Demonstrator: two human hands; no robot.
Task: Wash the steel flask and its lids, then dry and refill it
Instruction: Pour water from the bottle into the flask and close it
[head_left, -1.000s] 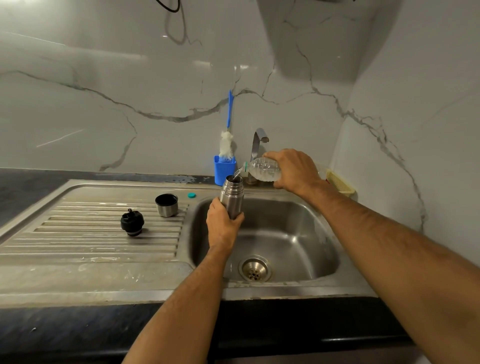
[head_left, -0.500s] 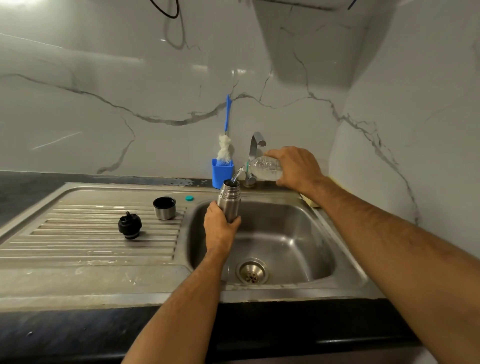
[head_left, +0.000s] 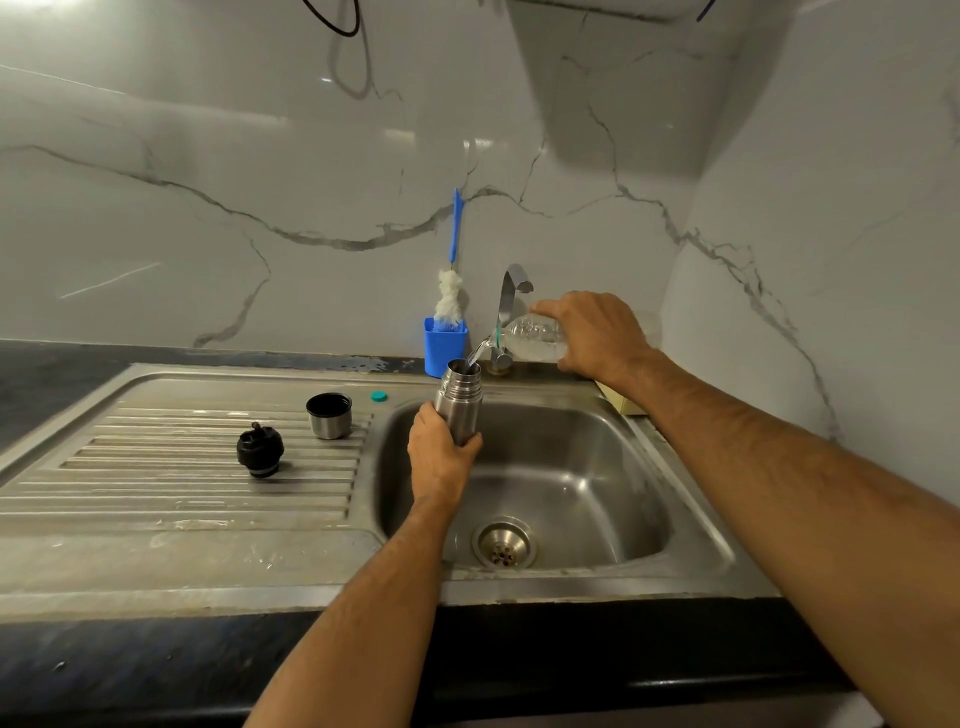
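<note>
Water streams from the tilted plastic bottle (head_left: 532, 339) gripped in the right hand (head_left: 597, 332) into the upright steel flask (head_left: 460, 402), which the left hand (head_left: 439, 457) clasps above the sink (head_left: 597, 467)

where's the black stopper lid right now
In the head view, the black stopper lid stands on the ribbed draining board, left of the steel cup lid.

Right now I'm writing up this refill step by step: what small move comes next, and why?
Probably keep the clear plastic bottle tilted and pouring: its stream lands in the open mouth of the steel flask, held upright over the sink basin by the left hand. The fill level isn't visible.
</note>
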